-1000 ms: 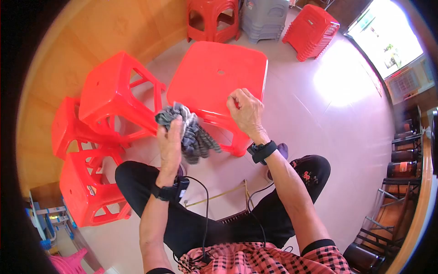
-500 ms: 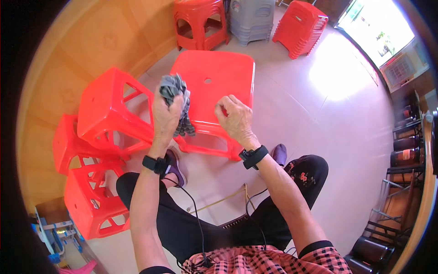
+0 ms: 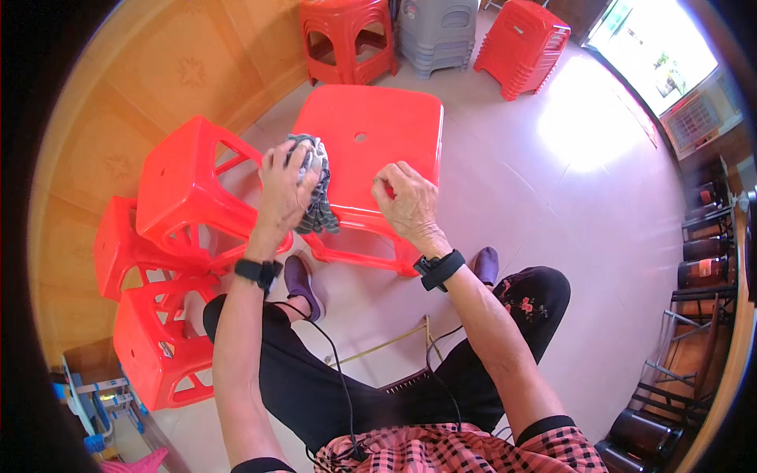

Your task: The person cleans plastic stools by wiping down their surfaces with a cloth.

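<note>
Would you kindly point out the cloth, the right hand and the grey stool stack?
Cloth [image 3: 319, 211], head view: its striped lower folds.
Right hand [image 3: 410, 203], head view: the back, behind the curled fingers.
Grey stool stack [image 3: 438, 38], head view: its facing side.

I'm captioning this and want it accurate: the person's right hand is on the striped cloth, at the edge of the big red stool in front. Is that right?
Not quite: the head view shows the left hand on the striped cloth, at the edge of the big red stool in front.
</note>
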A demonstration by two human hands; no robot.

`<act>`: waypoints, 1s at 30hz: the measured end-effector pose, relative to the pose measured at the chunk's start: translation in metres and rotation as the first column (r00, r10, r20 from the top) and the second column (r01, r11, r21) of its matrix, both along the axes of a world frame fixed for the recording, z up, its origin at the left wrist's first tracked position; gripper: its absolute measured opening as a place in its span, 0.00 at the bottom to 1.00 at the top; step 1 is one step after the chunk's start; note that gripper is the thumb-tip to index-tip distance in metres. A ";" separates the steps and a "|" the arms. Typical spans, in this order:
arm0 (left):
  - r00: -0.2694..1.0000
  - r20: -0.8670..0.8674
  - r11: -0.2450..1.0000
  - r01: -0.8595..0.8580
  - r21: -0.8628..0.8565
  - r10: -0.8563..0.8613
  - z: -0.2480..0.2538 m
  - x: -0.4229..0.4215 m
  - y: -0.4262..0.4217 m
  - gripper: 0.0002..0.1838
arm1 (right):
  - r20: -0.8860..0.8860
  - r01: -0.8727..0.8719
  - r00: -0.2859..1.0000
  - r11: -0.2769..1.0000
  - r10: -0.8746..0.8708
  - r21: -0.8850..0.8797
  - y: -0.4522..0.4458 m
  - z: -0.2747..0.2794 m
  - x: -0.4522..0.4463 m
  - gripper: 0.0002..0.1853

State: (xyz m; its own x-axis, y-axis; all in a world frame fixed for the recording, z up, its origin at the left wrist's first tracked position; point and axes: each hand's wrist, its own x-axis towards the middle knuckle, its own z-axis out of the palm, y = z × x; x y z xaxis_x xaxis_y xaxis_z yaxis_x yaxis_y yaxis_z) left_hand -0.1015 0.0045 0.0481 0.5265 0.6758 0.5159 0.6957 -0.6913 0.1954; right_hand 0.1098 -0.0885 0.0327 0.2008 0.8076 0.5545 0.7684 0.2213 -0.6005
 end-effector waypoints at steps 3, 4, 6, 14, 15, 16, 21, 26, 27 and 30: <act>0.996 0.008 0.996 -0.086 0.033 0.086 -0.002 0.008 -0.041 0.37 | -0.005 0.001 1.000 1.000 -0.001 -0.002 0.000 0.000 0.000 0.06; 0.996 -0.005 0.995 -0.092 0.048 0.093 -0.004 0.009 -0.044 0.38 | -0.005 -0.001 1.000 1.000 0.001 0.007 0.000 -0.001 0.001 0.06; 0.994 0.007 0.992 -0.113 0.052 0.113 -0.013 0.007 -0.037 0.38 | -0.007 -0.012 1.000 1.000 0.012 0.011 -0.001 -0.001 0.001 0.06; 0.990 -0.088 0.990 -0.097 0.107 0.106 -0.004 0.040 0.039 0.30 | 0.019 0.011 1.000 1.000 -0.011 -0.018 -0.002 0.002 0.000 0.06; 0.992 -0.079 0.990 -0.093 0.107 0.101 -0.006 0.046 0.053 0.30 | 0.021 0.009 1.000 1.000 -0.009 -0.006 -0.001 0.002 -0.001 0.06; 0.991 -0.074 0.988 -0.103 0.114 0.112 -0.008 0.053 0.067 0.29 | 0.023 0.006 1.000 1.000 -0.006 0.003 -0.001 0.001 0.000 0.06; 0.975 -0.046 0.976 -0.218 0.019 0.218 -0.001 0.073 0.102 0.27 | 0.019 0.009 1.000 1.000 -0.008 -0.017 -0.001 0.000 -0.001 0.06; 0.994 -0.074 0.997 -0.077 -0.020 0.075 -0.008 0.053 0.102 0.28 | 0.005 0.007 1.000 1.000 -0.007 -0.007 -0.002 0.003 -0.001 0.06; 0.994 -0.076 0.997 -0.074 -0.018 0.073 -0.005 0.051 0.092 0.28 | -0.001 0.000 1.000 1.000 0.000 0.006 -0.001 0.002 0.000 0.06; 0.992 -0.103 0.989 -0.084 -0.125 0.071 0.004 0.038 0.051 0.30 | -0.016 -0.008 1.000 1.000 0.008 0.021 0.000 -0.002 0.000 0.06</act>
State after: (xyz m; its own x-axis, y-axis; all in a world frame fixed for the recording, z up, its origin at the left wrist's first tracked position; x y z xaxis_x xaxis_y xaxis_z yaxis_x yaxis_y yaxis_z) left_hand -0.0634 0.0555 0.0524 0.5136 0.7739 0.3705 0.7663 -0.6080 0.2076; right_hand 0.1097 -0.0888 0.0310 0.2032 0.7978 0.5677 0.7567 0.2400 -0.6081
